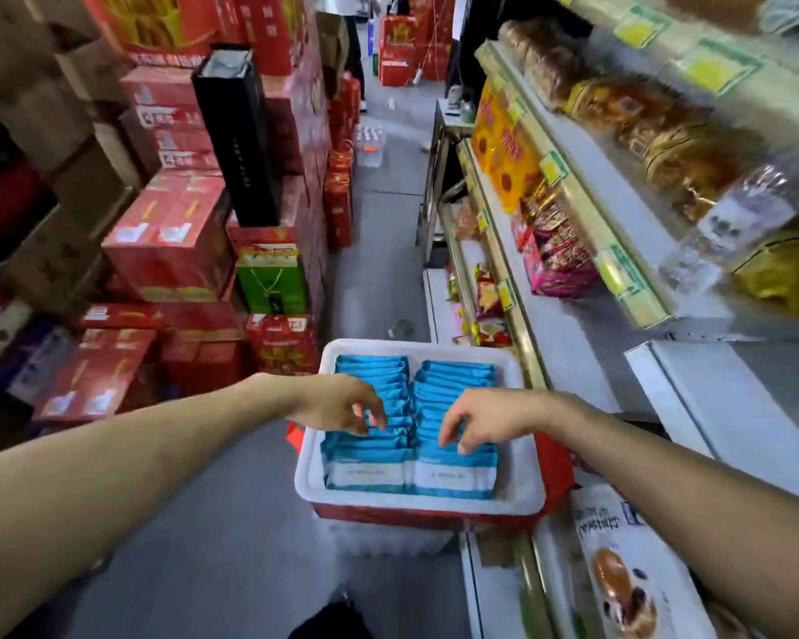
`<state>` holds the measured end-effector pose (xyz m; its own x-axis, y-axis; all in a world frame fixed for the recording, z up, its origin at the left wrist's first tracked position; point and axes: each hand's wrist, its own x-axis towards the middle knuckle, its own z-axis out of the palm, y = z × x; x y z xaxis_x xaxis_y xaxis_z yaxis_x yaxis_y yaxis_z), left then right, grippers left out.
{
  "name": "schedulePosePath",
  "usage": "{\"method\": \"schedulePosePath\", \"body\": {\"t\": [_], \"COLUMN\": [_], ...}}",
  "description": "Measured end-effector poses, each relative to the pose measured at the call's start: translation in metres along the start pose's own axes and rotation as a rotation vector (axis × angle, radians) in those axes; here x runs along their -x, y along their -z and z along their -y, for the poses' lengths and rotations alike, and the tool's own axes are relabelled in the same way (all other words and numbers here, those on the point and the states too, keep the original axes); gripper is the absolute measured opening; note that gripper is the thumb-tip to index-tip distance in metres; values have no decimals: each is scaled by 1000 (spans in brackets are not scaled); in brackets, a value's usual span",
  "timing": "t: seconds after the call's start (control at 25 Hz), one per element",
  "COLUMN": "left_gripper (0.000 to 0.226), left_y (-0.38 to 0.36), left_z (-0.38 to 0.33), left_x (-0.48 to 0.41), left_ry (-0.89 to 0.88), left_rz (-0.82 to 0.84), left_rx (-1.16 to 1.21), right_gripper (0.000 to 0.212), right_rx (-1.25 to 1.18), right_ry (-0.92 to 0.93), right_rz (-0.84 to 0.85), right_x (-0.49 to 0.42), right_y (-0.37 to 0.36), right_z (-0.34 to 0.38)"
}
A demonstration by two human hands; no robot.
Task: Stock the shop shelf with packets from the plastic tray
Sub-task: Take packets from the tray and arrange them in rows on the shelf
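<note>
Tray [523,472]: white plastic, in the aisle just beside the shelf [561,336], seated on a red box [416,516] that shows below its near edge. Contents: blue packets [373,472] standing on edge in two rows side by side, the left row [372,375] and the right row [457,375], both running from the near wall to the far wall. The two nearest packets show white label panels. Left hand [342,403]: reached in over the left row, palm down, fingers [381,419] loosely curled with tips at the packet tops. Right hand [485,419]: over the right row in like manner, fingertips [463,447] down on or just above the packets. Grasp of either hand cannot be told — no packet is seen lifted clear of its row. Both forearms bare, entering from the lower corners. Shelf runs along the right of the aisle in tiers, with yellow price tags [553,167] on the rails; it holds orange boxes [503,149], pink packets [556,251] and, on the upper tiers, blurred brown goods in clear wrap. A white bag [619,569] printed with a bun lies low at right, near the tray. Left of the aisle — stacked red cartons [171,242], a tall black box [238,136] and a green box [273,283]. Floor [379,251] grey.
</note>
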<state>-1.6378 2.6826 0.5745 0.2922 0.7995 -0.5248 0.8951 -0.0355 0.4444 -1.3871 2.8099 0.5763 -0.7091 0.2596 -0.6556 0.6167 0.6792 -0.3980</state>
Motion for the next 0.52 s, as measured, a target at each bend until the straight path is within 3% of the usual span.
{"method": "schedulePosePath", "body": {"t": [0.12, 0.28, 0.52], "left_gripper": [33, 39, 37], "left_y": [-32, -44, -51], "left_z": [4, 8, -1], "left_x": [-5, -8, -2], "left_ry": [-34, -81, -146], "left_rz": [62, 25, 34], "left_rx": [18, -19, -73], "right_gripper": [32, 36, 35], "right_rx": [-28, -54, -16], "right_ry": [-14, -2, 26], "right_rz": [-5, -60, 8], "right_x": [0, 4, 7], "right_y": [-25, -35, -52], "right_z": [-6, -6, -1]}}
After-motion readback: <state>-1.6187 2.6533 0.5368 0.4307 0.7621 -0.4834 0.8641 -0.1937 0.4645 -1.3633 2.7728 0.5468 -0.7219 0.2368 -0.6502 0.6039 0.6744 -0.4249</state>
